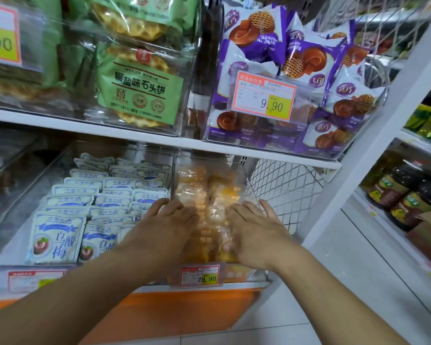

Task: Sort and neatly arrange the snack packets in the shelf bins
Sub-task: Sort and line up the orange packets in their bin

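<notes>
**Squaring the orange packets in the lower bin**

Head view: Both hands lie flat, fingers spread, holding nothing. The left hand (pixel 168 221) and right hand (pixel 253 227) press on the orange packets (pixel 210 195) from either side, likely to level and align the stack. The packets sit in the lower right bin (pixel 249 181), beside the blue-white packets (pixel 90 200), already in rows.

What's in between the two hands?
In the head view, clear yellow-orange snack packets fill the gap between the left hand and right hand.
</notes>
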A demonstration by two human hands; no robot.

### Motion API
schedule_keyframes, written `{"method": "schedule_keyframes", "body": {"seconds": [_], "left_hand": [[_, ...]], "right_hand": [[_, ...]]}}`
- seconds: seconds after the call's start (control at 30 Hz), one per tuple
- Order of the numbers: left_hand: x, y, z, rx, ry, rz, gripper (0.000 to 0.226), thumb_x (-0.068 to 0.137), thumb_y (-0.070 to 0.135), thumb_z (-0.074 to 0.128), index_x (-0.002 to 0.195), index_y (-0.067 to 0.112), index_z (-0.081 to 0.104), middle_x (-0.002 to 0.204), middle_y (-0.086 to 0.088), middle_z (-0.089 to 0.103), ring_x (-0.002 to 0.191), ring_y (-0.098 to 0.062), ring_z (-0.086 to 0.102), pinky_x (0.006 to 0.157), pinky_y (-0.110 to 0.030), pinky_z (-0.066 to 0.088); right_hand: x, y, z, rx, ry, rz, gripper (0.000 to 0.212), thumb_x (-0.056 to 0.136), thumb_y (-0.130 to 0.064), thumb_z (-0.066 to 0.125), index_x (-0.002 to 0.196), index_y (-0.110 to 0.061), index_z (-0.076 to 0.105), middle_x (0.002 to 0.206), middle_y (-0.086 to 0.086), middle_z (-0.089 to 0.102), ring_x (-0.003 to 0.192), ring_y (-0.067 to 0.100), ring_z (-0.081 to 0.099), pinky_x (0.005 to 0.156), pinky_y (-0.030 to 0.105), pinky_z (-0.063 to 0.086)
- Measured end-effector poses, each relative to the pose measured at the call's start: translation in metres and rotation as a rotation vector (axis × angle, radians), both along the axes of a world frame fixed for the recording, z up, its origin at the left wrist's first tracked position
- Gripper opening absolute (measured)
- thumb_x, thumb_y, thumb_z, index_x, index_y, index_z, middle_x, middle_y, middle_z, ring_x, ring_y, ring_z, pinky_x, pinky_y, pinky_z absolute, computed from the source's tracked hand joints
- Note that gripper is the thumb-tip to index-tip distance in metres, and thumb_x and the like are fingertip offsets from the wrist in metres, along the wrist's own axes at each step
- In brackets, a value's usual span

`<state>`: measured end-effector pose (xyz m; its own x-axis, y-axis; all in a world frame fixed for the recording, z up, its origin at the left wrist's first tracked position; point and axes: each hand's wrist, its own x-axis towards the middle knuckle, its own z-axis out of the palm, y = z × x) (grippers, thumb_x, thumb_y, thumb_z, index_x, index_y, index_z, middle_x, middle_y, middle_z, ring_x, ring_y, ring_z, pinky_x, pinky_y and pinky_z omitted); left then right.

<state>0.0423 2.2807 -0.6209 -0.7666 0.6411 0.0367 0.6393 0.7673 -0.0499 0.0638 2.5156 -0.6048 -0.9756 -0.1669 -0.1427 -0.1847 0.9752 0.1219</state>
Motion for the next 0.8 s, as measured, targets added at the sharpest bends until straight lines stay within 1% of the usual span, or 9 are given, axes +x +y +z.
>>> {"method": "schedule_keyframes", "body": {"seconds": [0.1,0.17,0.23,0.37,0.47,0.53,0.67,0.73,0.8], "left_hand": [[-0.003,-0.001,-0.001,0.047,-0.029,-0.015,0.056,0.098,0.043,0.051,0.152,0.035,0.036,0.163,0.011,0.028,0.148,-0.018,0.024,0.121,-0.041,0.013],[-0.003,-0.005,0.0,0.054,-0.011,-0.025,0.051,0.091,0.044,0.057,0.141,0.034,0.053,0.151,0.01,0.048,0.137,-0.019,0.043,0.114,-0.043,0.032],[-0.004,-0.007,-0.003,0.068,0.009,-0.015,0.049,0.085,0.047,0.059,0.132,0.033,0.062,0.14,0.009,0.059,0.127,-0.019,0.053,0.106,-0.044,0.043],[-0.004,-0.007,-0.004,0.095,0.013,-0.02,0.056,0.088,0.051,0.041,0.135,0.03,0.061,0.143,0.008,0.057,0.131,-0.019,0.051,0.11,-0.045,0.039],[-0.004,-0.006,-0.002,0.123,-0.015,-0.03,0.072,0.084,0.056,0.02,0.142,0.03,0.054,0.151,0.009,0.049,0.138,-0.018,0.041,0.117,-0.043,0.028],[-0.004,-0.006,-0.004,0.155,-0.017,-0.048,0.075,0.084,0.056,0.017,0.145,0.029,0.052,0.153,0.009,0.047,0.139,-0.018,0.038,0.118,-0.042,0.024],[-0.004,-0.008,-0.006,0.14,-0.007,-0.04,0.066,0.086,0.054,0.025,0.137,0.028,0.058,0.143,0.01,0.056,0.129,-0.016,0.047,0.113,-0.04,0.032],[-0.003,-0.007,-0.003,0.139,-0.015,-0.043,0.07,0.085,0.055,0.021,0.141,0.028,0.055,0.147,0.01,0.052,0.133,-0.016,0.044,0.115,-0.04,0.029],[-0.002,-0.007,-0.001,0.143,-0.013,-0.058,0.077,0.084,0.057,0.013,0.147,0.029,0.048,0.153,0.011,0.045,0.138,-0.016,0.038,0.118,-0.041,0.023]], "right_hand": [[-0.005,0.003,0.013,-0.254,-0.021,-0.05,0.078,0.087,-0.074,0.048,0.152,-0.032,0.037,0.163,-0.012,0.03,0.156,0.011,0.011,0.129,0.044,-0.005],[-0.013,0.006,0.02,-0.328,0.031,-0.066,0.071,0.098,-0.066,0.046,0.159,-0.032,0.03,0.166,-0.013,0.026,0.156,0.01,0.01,0.129,0.041,-0.003],[-0.024,0.009,0.02,-0.313,0.085,-0.087,0.067,0.105,-0.05,0.045,0.164,-0.029,0.022,0.169,-0.009,0.023,0.157,0.011,0.009,0.129,0.041,-0.002],[-0.045,0.008,0.013,-0.212,0.081,-0.099,0.059,0.106,-0.038,0.045,0.161,-0.026,0.028,0.167,-0.005,0.03,0.157,0.015,0.014,0.127,0.044,-0.003],[-0.053,0.006,0.012,-0.251,0.136,-0.121,0.068,0.101,-0.032,0.053,0.162,-0.033,0.023,0.166,-0.005,0.031,0.156,0.014,0.019,0.129,0.046,-0.002],[-0.057,0.004,0.013,-0.238,0.165,-0.097,0.07,0.099,-0.027,0.053,0.162,-0.038,0.024,0.165,-0.007,0.033,0.155,0.012,0.023,0.129,0.048,-0.001],[-0.065,0.002,0.013,-0.198,0.188,-0.062,0.056,0.096,-0.024,0.055,0.148,-0.046,0.05,0.147,-0.011,0.052,0.14,0.014,0.044,0.124,0.048,0.009],[-0.065,0.003,0.011,-0.154,0.181,-0.069,0.04,0.096,-0.027,0.055,0.132,-0.041,0.066,0.148,-0.011,0.049,0.138,0.017,0.044,0.122,0.045,0.014],[-0.064,0.005,0.007,-0.151,0.187,-0.075,0.034,0.098,-0.029,0.054,0.127,-0.037,0.068,0.149,-0.011,0.044,0.141,0.019,0.04,0.119,0.041,0.016]]}}
